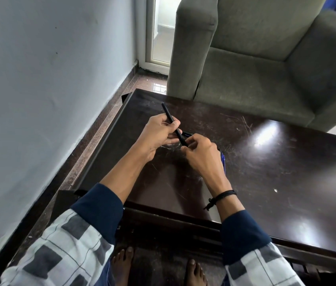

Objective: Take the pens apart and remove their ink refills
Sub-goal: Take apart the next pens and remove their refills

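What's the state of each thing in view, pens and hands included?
black pen: held in the air, tilted, gripped by both hands
left hand: closed around the pen's middle
right hand: pinching the pen's lower end
blue pens: lying on table, mostly hidden behind right hand
table: scratched, glossy

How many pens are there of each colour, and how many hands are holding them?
Slim black pen, held in both hands: 1
Blue pens, lying on the dark wooden table, mostly hidden behind the right hand: at least 1, exact number cannot be told
Hands, left hand and right: 2
Total: 2 pens at least, 2 hands
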A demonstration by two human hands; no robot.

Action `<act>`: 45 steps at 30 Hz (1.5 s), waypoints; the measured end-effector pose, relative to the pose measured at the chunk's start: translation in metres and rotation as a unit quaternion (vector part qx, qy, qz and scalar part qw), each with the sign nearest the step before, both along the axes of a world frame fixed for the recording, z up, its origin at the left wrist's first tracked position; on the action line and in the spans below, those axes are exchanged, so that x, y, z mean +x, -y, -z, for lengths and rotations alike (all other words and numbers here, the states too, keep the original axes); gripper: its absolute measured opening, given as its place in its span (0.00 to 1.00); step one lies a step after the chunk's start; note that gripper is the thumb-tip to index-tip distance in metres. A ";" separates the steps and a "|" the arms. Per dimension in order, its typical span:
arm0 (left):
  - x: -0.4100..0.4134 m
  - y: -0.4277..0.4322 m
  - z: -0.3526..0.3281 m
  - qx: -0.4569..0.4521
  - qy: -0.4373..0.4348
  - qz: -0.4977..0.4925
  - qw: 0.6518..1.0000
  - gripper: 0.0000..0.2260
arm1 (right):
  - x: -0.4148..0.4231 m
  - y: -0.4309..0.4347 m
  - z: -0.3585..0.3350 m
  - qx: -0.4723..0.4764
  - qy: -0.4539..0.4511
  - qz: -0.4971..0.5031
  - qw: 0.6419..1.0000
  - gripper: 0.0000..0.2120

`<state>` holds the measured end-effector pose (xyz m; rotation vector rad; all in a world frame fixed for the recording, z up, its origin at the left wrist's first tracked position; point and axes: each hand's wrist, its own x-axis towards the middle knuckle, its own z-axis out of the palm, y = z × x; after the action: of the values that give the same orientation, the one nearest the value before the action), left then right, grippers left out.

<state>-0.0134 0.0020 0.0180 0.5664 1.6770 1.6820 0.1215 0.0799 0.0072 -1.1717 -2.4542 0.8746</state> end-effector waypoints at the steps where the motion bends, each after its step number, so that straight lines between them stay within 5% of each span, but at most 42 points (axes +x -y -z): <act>1: 0.000 0.000 0.000 0.000 0.000 0.001 1.000 0.03 | 0.000 0.000 0.000 0.002 -0.003 0.000 1.000 0.09; 35: 0.019 -0.004 0.003 -0.012 -0.049 -0.025 0.998 0.02 | 0.005 0.008 -0.003 0.064 -0.028 0.009 0.998 0.05; 45: 0.020 -0.005 0.002 0.033 -0.082 -0.049 0.995 0.03 | 0.004 -0.005 -0.002 0.013 -0.039 0.011 0.999 0.10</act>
<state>0.0067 0.0073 0.0162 0.6796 1.7966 1.8079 0.1258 0.0847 0.0089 -1.1320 -2.3791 0.8632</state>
